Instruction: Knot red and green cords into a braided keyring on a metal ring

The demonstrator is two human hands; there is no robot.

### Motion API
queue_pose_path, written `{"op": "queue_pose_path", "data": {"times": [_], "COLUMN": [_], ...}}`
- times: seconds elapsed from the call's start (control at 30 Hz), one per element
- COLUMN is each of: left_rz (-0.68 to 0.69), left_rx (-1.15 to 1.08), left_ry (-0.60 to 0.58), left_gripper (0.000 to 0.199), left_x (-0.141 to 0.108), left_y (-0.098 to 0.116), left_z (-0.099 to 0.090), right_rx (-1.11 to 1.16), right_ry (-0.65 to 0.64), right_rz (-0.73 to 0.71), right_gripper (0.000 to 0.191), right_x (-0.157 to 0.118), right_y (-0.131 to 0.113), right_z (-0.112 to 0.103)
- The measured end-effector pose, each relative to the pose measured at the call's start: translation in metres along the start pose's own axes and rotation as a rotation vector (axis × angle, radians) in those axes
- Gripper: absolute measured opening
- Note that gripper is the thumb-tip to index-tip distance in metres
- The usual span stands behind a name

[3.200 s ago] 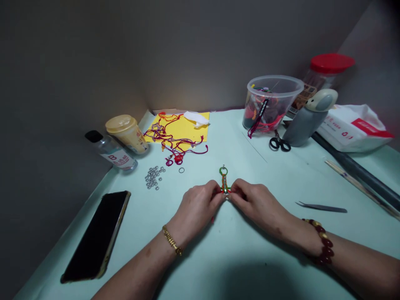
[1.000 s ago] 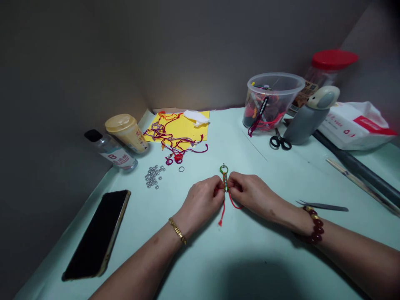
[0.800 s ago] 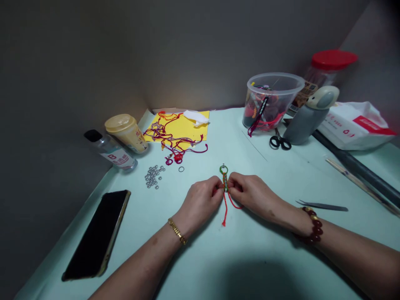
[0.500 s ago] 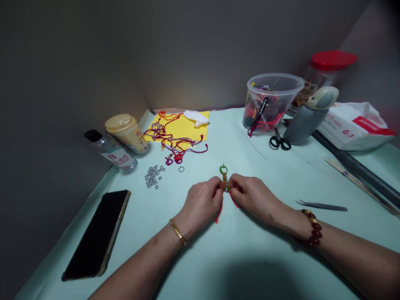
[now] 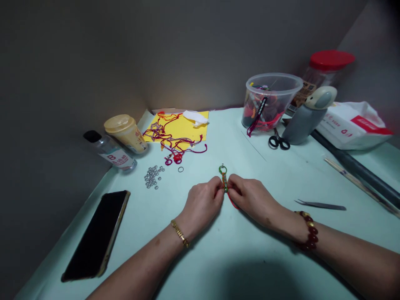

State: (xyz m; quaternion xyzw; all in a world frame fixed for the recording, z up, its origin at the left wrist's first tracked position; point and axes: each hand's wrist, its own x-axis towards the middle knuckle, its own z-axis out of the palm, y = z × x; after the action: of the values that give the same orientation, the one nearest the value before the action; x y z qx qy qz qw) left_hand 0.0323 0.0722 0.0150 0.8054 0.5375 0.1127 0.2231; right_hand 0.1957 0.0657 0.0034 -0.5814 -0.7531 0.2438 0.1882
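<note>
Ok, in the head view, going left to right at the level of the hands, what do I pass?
Black smartphone → left hand → knotted green-and-orange cord → right hand → metal tweezers

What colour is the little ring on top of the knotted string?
The ring is green; the head view shows it best.

Knotted cord (image 5: 224,181): lower part hidden between left hand (image 5: 202,204) and right hand (image 5: 251,198) | red thread (image 5: 233,203): upper end hidden under right hand | plastic tub (image 5: 271,95): contents too blurred to tell | jar (image 5: 317,75): partly hidden behind tub | dark rod (image 5: 353,163), wooden sticks (image 5: 359,184): cut off by picture's right edge
</note>
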Motion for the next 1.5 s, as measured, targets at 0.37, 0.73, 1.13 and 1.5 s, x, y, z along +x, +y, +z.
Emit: {"op": "queue_pose_path", "data": {"times": [0.37,0.73,1.13,1.5], "left_rz": [-0.042,-0.035,0.018,0.087], "left_rx": [0.06,0.053,0.154,0.075], "left_ry": [0.03,0.025,0.006,0.067], "left_gripper": [0.014,0.011,0.017,0.016], "left_x": [-0.004,-0.006,-0.006,-0.007], "left_y": [0.005,0.008,0.008,-0.007], "left_z": [0.005,0.004,0.005,-0.007], "right_rx": [-0.003,0.008,-0.021,-0.054], "right_ry": [-0.005,0.011,0.021,-0.11], "right_rz": [-0.028,-0.044,-0.049,-0.032], "right_gripper": [0.011,0.011,0.013,0.018], "right_x": [0.0,-0.002,-0.003,0.001], "right_y": [0.001,0.003,0.004,0.008], "right_z": [0.002,0.002,0.006,-0.029]}}
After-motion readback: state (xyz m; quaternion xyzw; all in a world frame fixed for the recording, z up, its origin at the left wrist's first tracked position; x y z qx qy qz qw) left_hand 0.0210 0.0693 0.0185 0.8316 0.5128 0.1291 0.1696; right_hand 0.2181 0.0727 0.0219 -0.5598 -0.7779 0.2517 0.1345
